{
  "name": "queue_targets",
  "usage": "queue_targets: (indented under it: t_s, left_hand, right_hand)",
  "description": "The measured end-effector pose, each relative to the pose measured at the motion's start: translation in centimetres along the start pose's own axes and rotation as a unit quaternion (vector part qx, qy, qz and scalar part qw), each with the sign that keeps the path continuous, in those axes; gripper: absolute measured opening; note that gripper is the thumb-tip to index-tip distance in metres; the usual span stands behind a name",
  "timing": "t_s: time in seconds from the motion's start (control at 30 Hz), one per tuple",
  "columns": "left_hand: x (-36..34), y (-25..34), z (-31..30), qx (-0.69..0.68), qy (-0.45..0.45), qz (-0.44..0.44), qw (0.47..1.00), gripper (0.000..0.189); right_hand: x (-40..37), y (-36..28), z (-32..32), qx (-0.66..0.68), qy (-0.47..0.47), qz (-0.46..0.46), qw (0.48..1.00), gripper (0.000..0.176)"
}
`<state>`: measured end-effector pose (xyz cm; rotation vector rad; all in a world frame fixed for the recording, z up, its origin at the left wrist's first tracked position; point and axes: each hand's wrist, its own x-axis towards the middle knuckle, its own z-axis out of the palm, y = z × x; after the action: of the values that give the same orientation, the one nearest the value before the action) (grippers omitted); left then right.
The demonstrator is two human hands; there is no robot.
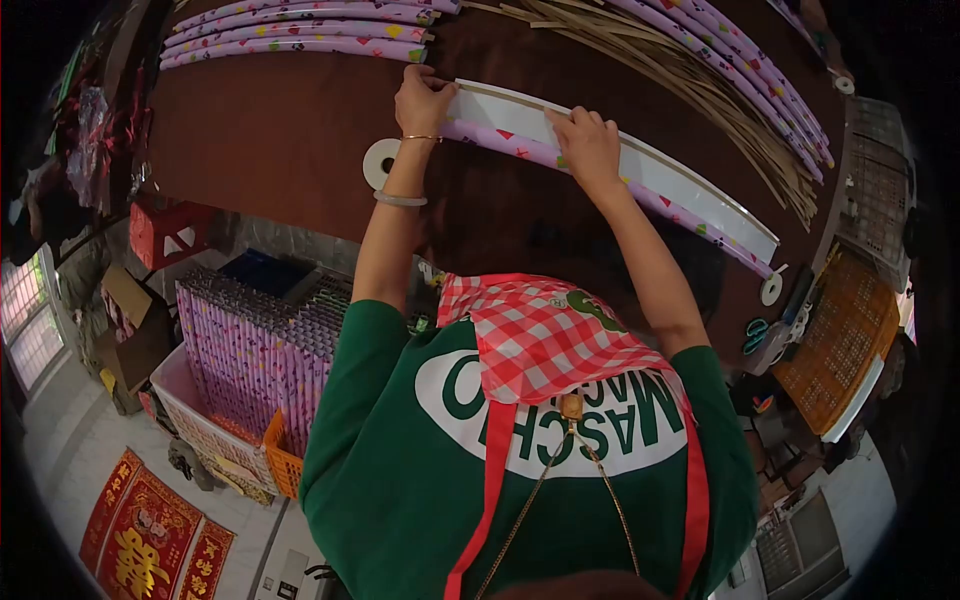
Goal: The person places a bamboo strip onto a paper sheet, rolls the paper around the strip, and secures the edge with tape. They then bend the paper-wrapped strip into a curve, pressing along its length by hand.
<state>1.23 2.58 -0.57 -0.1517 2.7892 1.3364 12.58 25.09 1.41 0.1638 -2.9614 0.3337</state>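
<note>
A long strip of purple patterned paper (510, 143) lies across the table in front of me, its near part rolled or folded over and its white inner side (665, 168) facing up. Along its far edge runs a thin tan line. At the paper's left end, my left hand (424, 103) is closed, fingers and thumb pinching the corner. My right hand (588, 147) rests near the middle of the sheet with bent fingers, thumb and index at the far edge; its grip there is partly hidden.
Finished-looking purple patterned rolls (300, 32) lie at the far left, more at the far right beside loose tan strips (690, 90). A white tape roll (380, 164) sits by my left wrist, another tape roll (771, 290) at the right. A crate (190, 400) of upright purple tubes stands below left.
</note>
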Motion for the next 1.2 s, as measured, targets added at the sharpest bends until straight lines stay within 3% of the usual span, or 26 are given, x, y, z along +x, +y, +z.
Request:
queue_targets:
  t_s: [0.23,0.3,0.33,0.43,0.5,0.57,0.63,0.67,0.83,1.03,1.13,1.2]
  left_hand:
    - [-0.2,0.4,-0.1,0.003,0.005,-0.006,1.0,0.043]
    - [-0.4,0.6,0.1,0.097,0.072,0.1,0.988,0.039]
    - [-0.6,0.8,0.3,0.097,0.075,0.098,0.988,0.039]
    - [-1.3,2.5,1.7,0.191,0.115,0.216,0.951,0.019]
    - [-2.9,4.6,3.0,0.188,0.062,0.24,0.95,0.011]
    - [-5.6,6.5,5.5,0.104,0.0,0.263,0.959,0.018]
    - [-8.2,8.4,7.4,0.114,-0.087,0.241,0.96,0.014]
    - [-8.9,8.6,7.6,0.114,-0.085,0.24,0.96,0.014]
    - [-9.6,7.0,7.3,0.134,-0.054,0.26,0.955,0.007]
    - [-7.3,5.2,4.4,0.227,-0.012,0.235,0.945,0.01]
    - [-6.9,5.2,4.0,0.38,0.037,0.249,0.89,0.008]
    - [-6.6,4.8,3.8,0.384,0.038,0.262,0.885,0.01]
  right_hand:
    - [-0.1,0.8,-1.8,-0.134,-0.022,-0.078,0.988,0.042]
    - [0.1,0.6,-2.1,-0.14,-0.059,-0.083,0.985,0.038]
    - [0.2,0.6,-2.0,-0.139,-0.06,-0.087,0.985,0.038]
    - [0.3,0.6,-1.6,-0.14,-0.071,-0.097,0.983,0.038]
    - [0.3,0.7,-1.6,-0.124,-0.071,-0.091,0.986,0.036]
    - [0.3,0.8,-2.0,-0.116,-0.073,-0.095,0.986,0.035]
    - [0.3,1.2,-1.9,-0.11,-0.071,-0.098,0.987,0.033]
    - [0.1,1.5,-1.4,-0.103,-0.086,-0.091,0.987,0.033]
    - [0.2,1.2,-1.8,-0.107,-0.11,-0.08,0.985,0.035]
    - [0.0,0.8,-1.8,-0.106,-0.051,-0.084,0.989,0.037]
    - [0.2,1.0,-1.6,-0.103,-0.082,-0.071,0.989,0.042]
    - [-0.2,1.0,-1.3,-0.105,-0.039,-0.076,0.991,0.041]
